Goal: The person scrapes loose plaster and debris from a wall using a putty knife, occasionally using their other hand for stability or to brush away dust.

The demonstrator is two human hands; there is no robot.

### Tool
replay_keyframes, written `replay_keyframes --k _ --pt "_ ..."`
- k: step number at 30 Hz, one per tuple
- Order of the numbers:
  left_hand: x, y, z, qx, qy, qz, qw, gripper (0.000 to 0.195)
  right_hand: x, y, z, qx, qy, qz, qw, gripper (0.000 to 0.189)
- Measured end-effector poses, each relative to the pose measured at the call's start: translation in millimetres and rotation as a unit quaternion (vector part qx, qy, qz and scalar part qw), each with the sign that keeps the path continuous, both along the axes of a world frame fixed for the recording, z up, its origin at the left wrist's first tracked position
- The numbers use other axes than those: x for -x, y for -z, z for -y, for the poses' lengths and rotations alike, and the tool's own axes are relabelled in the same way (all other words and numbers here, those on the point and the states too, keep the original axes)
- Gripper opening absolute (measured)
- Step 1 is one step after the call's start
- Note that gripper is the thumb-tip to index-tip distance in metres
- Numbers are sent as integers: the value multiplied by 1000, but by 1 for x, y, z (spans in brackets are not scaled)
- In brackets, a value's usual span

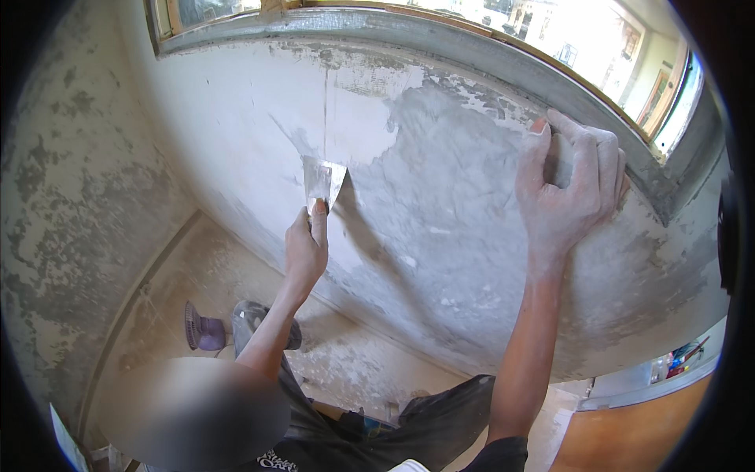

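My left hand (307, 242) grips a putty knife (325, 180), thumb laid along the lower part of its metal blade. The blade's broad edge points up and lies at or close to the plastered wall (448, 194), below a dark vertical line. White coating meets a rough grey patch just right of the blade. Higher and to the right, my right hand (572, 171), coated in pale dust, is at the wall just under the window ledge. Its thumb and forefinger curl around a grey area; whether that is a held object or the wall behind, I cannot tell.
A window frame (413, 26) with a grey ledge runs along the top. On the dusty floor (348, 366) stands a small purple fan (203, 330), near my bent legs. An orange-brown panel (643, 430) is at lower right. A blurred oval covers part of the lower left.
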State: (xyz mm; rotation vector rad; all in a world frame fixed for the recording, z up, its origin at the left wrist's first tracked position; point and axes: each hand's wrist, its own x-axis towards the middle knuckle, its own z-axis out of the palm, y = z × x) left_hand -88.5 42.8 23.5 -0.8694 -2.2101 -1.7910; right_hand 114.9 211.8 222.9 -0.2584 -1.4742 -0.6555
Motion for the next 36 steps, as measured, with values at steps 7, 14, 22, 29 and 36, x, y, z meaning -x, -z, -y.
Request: replay_keyframes --k 7,14,22,29,36 --pt "10 -10 14 93 -2 -6 996 62 4 0 1 0 -5 -8 1000 7" --pt "-4 -46 8 79 31 30 996 63 -2 0 0 -2 11 -1 1000 7" --pt "-4 -80 -2 19 -4 30 999 59 -1 0 0 1 14 -7 1000 9" --pt "-12 -50 16 150 3 2 989 61 -1 2 0 4 1 -13 1000 12" --pt "-4 -46 14 147 14 -8 989 62 1 1 -5 -16 -6 -14 1000 12"
